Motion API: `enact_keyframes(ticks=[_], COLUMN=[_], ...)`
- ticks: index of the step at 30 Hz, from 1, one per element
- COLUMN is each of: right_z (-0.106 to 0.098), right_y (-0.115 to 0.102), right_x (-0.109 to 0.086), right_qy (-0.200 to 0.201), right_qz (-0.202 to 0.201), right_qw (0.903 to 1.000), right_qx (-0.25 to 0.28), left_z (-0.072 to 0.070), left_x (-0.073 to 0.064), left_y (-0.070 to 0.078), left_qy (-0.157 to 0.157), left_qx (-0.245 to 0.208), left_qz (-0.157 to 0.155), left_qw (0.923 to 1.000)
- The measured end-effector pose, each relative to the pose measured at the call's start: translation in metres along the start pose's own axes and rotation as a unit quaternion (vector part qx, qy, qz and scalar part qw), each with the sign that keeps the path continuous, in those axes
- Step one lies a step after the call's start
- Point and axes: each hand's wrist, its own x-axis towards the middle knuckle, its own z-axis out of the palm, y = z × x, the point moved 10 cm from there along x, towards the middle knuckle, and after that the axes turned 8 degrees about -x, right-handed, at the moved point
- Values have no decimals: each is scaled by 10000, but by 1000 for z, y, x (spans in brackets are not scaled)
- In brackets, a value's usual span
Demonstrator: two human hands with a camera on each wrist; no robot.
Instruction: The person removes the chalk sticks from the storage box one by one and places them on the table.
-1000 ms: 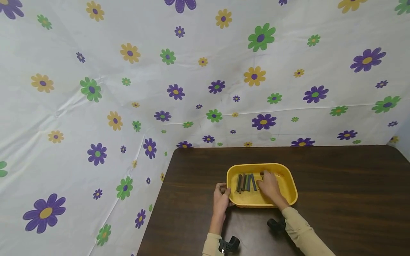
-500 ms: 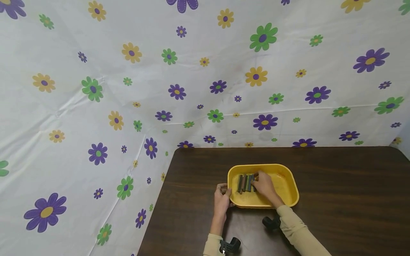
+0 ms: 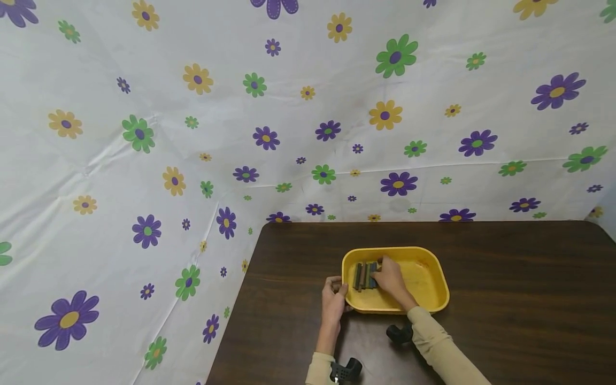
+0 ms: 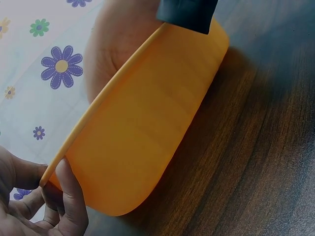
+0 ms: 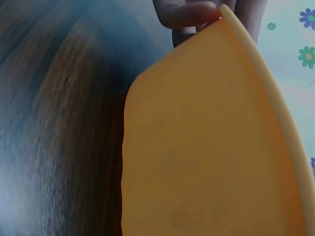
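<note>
A yellow plastic tray (image 3: 425, 280) rests on the table. At its left end my left hand (image 3: 333, 302) grips the rim, and the left wrist view shows thumb and fingers of that hand (image 4: 69, 206) on either side of the rim. Inside, several dark crayon-like sticks (image 3: 363, 277) in brown, green and blue lie side by side in a row. My right hand (image 3: 393, 282) reaches over the tray's front wall, thumb and forefinger curled about the stick at the row's right end. That stick is mostly hidden by the hand. The right wrist view is filled mainly by the tray's outer wall (image 5: 197, 128).
The dark brown wooden table (image 3: 520, 299) stretches to the right and in front of the tray. Behind it hangs a white flowered cloth (image 3: 289, 107). Black wrist cameras (image 3: 346, 370) sit on both sleeves.
My right hand has moved left inside the tray, up to the row of sticks. The sticks now lie closer together. My left hand has kept its hold on the rim.
</note>
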Motion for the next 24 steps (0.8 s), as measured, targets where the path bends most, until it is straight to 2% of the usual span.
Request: enact_keyframes(ticks=[8, 24], right_z=[8, 7], right_y=[-4, -12], right_x=[1, 0], right_qy=[-41, 212], right_qz=[102, -95], right_qw=[9999, 9997], right_qx=[43, 26], left_z=[0, -1], left_x=[1, 1], left_y=[-2, -2], left_qy=[-21, 28], left_qx=[-51, 1], left_qz=[-64, -62], left_qw=[10000, 10000])
